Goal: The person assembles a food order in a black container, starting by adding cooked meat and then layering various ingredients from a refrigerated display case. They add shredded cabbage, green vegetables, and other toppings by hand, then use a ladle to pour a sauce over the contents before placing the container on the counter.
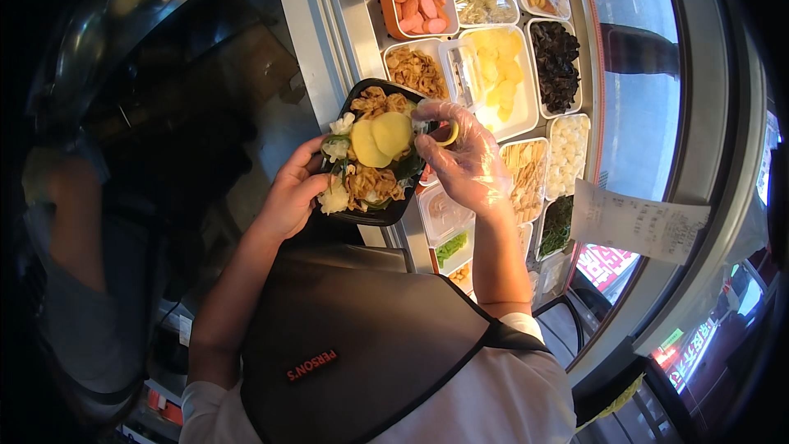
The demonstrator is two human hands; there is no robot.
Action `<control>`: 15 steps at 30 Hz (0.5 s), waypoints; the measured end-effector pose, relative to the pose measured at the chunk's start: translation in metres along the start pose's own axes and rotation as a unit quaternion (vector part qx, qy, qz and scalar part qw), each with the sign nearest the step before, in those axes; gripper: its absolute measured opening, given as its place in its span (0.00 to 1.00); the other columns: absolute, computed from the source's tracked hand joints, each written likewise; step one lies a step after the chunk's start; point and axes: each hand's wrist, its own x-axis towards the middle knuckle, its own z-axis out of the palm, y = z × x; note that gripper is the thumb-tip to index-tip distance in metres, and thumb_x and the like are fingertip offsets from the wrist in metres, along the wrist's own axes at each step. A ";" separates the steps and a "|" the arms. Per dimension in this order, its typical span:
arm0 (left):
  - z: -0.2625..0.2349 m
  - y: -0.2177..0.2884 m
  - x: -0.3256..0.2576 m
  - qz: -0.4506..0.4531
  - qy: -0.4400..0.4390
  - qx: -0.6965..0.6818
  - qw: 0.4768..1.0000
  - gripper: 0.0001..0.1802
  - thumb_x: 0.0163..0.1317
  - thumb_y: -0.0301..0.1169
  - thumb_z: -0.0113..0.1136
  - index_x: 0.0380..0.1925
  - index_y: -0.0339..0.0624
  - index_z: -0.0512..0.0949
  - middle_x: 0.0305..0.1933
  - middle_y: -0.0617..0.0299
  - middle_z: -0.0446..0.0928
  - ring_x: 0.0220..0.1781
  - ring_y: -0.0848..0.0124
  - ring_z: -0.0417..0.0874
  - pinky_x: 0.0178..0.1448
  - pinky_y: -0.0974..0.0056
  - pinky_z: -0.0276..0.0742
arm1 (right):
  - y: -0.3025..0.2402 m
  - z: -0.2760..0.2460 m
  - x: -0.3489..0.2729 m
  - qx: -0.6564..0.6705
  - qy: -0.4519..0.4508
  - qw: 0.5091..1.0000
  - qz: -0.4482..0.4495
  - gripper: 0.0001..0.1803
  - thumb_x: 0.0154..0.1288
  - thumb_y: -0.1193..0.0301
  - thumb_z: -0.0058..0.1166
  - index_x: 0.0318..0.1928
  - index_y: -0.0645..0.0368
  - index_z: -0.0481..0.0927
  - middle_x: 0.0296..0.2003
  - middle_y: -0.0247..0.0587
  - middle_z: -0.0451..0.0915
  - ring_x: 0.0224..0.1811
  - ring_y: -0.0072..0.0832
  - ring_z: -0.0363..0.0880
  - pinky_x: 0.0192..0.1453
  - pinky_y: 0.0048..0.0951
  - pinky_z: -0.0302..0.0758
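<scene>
My left hand (289, 196) grips the left edge of a black plastic bowl (386, 215), bare fingers bent over its rim. Inside lie pale yellow potato slices (383, 138), folded brown pieces (374, 184) that look like tofu skin, white cauliflower florets (334, 196) and some dark greens. At the bowl's right side, my right hand (470, 163) wears a see-through plastic glove. Its thumb and fingers pinch a curved yellow slice (449, 133), seemingly potato, seen nearly edge-on. The fingers hide part of the bowl's right rim.
Right of the bowl, a chilled counter holds trays of pink sausage slices (420, 6), brown folded pieces (416, 71), potato slices (503, 74), black fungus (555, 66) and white cubes (567, 154). A paper slip (641, 220) hangs near the glass front. A metal ledge (316, 29) runs along the counter's left.
</scene>
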 end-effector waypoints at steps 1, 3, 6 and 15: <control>-0.002 -0.002 0.000 0.002 -0.001 -0.001 1.000 0.33 0.68 0.13 0.48 0.75 0.39 0.65 0.66 0.54 0.77 0.63 0.70 0.81 0.63 0.64 0.81 | 0.004 0.001 -0.001 -0.004 0.021 1.000 -0.011 0.19 0.69 0.76 0.64 0.59 0.59 0.81 0.49 0.41 0.86 0.45 0.24 0.83 0.48 0.27 0.82; -0.003 -0.003 0.002 0.003 -0.010 -0.010 1.000 0.33 0.68 0.13 0.48 0.74 0.38 0.65 0.66 0.54 0.77 0.64 0.70 0.81 0.64 0.64 0.80 | 0.016 0.004 0.000 -0.013 0.062 0.997 -0.033 0.19 0.69 0.76 0.63 0.60 0.60 0.80 0.50 0.42 0.86 0.45 0.25 0.83 0.49 0.27 0.82; -0.005 -0.003 0.002 0.004 -0.013 -0.021 1.000 0.33 0.68 0.13 0.48 0.74 0.38 0.65 0.66 0.55 0.77 0.64 0.69 0.80 0.66 0.63 0.80 | 0.019 -0.010 0.001 0.054 0.112 0.992 -0.015 0.20 0.70 0.76 0.62 0.61 0.63 0.79 0.51 0.42 0.85 0.46 0.25 0.83 0.50 0.28 0.82; -0.012 -0.015 0.005 0.033 -0.038 -0.077 0.996 0.30 0.71 0.14 0.47 0.74 0.36 0.65 0.66 0.55 0.77 0.65 0.68 0.80 0.67 0.62 0.80 | 0.128 -0.124 0.031 -0.286 0.264 0.916 0.101 0.61 0.59 0.53 0.74 0.82 0.64 0.51 0.71 0.66 0.71 0.71 0.53 0.74 0.75 0.40 0.70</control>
